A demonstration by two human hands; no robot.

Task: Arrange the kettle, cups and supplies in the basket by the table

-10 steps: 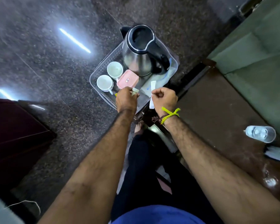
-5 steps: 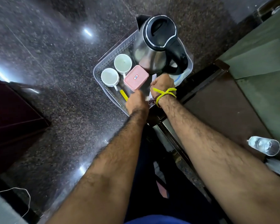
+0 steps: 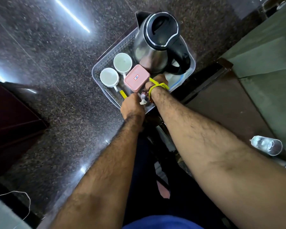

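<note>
While our left hand (image 3: 132,107) pinches small sachets (image 3: 143,101) at the near end of the basket (image 3: 104,62), which holds the kettle (image 3: 153,45), two cups (image 3: 109,77) and a pink box (image 3: 136,78), our right hand (image 3: 158,80) reaches past the box, its fingers hidden.

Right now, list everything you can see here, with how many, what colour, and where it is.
basket: one, clear perforated plastic, on the dark speckled floor beside the table.
kettle: one, steel with black lid and handle, far end of the basket.
cups: two, white, side by side along the basket's left side.
box: one, pink lidded, middle of the basket.
sachet: one, yellow, near the basket's front edge.
glass: one, clear, lying on the brown table at right.
left hand: at the basket's front edge, grip unclear.
right hand: yellow-banded wrist, reaching in below the kettle, fingers hidden.
</note>
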